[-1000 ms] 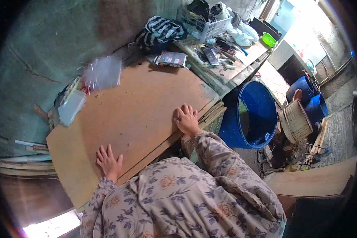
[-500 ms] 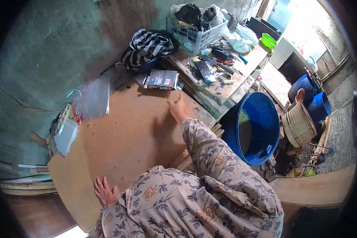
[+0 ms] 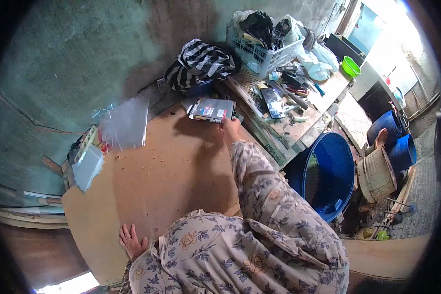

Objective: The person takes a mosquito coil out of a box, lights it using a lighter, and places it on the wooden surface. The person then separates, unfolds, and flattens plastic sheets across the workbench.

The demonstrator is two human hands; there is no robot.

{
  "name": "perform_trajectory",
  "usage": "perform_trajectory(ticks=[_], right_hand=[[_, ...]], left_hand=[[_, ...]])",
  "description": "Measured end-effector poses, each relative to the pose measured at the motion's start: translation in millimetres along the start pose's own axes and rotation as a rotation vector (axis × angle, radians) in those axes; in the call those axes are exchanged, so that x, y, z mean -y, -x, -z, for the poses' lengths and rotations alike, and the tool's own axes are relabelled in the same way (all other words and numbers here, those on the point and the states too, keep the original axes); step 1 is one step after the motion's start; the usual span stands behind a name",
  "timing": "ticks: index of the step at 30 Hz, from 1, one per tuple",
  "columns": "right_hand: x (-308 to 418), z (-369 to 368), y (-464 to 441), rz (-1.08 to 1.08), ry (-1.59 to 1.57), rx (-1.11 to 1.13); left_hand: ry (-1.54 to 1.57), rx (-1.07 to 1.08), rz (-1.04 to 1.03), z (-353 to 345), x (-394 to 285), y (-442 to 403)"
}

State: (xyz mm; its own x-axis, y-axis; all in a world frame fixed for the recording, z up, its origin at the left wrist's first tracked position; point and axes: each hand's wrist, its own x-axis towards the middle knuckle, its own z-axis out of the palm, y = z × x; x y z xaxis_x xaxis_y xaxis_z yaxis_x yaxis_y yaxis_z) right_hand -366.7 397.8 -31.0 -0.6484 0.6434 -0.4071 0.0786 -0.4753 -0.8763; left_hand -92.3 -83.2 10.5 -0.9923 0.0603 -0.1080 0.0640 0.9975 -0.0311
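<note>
Right hand (image 3: 232,129) now at the box (image 3: 214,109); left hand (image 3: 132,240) unmoved on the board (image 3: 166,157).

Right: fingertips touching box's near right corner, can't tell if pinched; 0.5 s ago hovering short of it, 1 s ago resting on the board's right side. Left: fingers spread, flat on the board's near part, same as before. Box still at the board's far edge, just beside the striped bag (image 3: 199,63). Clear sheet (image 3: 132,121) at far left of board. Bench (image 3: 329,93) beyond box, with phone (image 3: 273,102) and crate (image 3: 261,56). Blue barrel (image 3: 339,161) right of board.
</note>
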Motion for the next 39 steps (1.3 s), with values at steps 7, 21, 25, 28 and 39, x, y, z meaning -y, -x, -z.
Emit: perform_trajectory(ticks=[7, 21, 25, 28, 39], right_hand=[[-3.8, 25.6, 140.2, -0.140, 0.070, 0.572], [42.0, 55.5, 261.1, -0.108, 0.226, 1.014], [35.3, 59.9, 261.5, -0.117, 0.208, 0.946], [41.2, 58.4, 270.6, -0.053, 0.259, 0.827], [24.4, 48.9, 265.8, 1.047, 0.586, 0.775]], left_hand=[[0.451, -0.146, -0.062, 5.0, -21.6, -25.7], [1.751, 0.006, 0.206, 53.1, -134.1, -109.3], [1.797, 0.043, 0.296, 31.3, -135.0, -110.2], [1.928, 0.143, 0.289, 62.8, -146.4, -94.4], [1.908, 0.018, 0.179, 65.7, -127.5, -94.2]])
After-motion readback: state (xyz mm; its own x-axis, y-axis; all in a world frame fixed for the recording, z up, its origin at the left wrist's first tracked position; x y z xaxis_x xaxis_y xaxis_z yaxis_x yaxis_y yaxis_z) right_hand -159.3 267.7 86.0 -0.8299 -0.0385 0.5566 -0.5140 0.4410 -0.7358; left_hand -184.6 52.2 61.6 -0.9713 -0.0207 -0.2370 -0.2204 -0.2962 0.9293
